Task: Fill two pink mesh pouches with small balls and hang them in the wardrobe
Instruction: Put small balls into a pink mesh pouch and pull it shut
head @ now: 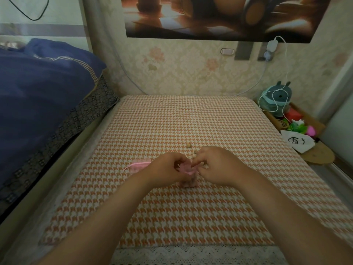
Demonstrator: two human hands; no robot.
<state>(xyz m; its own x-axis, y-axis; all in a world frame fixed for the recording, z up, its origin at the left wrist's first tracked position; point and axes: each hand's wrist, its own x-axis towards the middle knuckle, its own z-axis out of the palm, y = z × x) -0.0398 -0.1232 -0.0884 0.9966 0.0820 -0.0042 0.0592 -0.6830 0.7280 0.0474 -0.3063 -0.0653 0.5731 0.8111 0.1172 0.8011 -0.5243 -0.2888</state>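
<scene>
My left hand (168, 168) grips the gathered mouth of a pink mesh pouch (186, 175), whose lower part rests on the orange houndstooth mat (191, 121). My right hand (214, 165) is at the pouch's mouth with its fingers pinched there; whether it holds a ball is hidden. A second pink pouch (139, 165) lies flat on the mat just left of my left hand. One small beige ball (188, 145) sits loose beyond my hands, and others (194, 153) peek out beside my right fingers.
A dark blue quilt (42, 88) is piled on the bed at left. At right, a low wooden stand (321, 155) holds a white drawstring bag (297, 140), a plush toy (277, 96) and colourful items. A charger cable hangs from the floral wall.
</scene>
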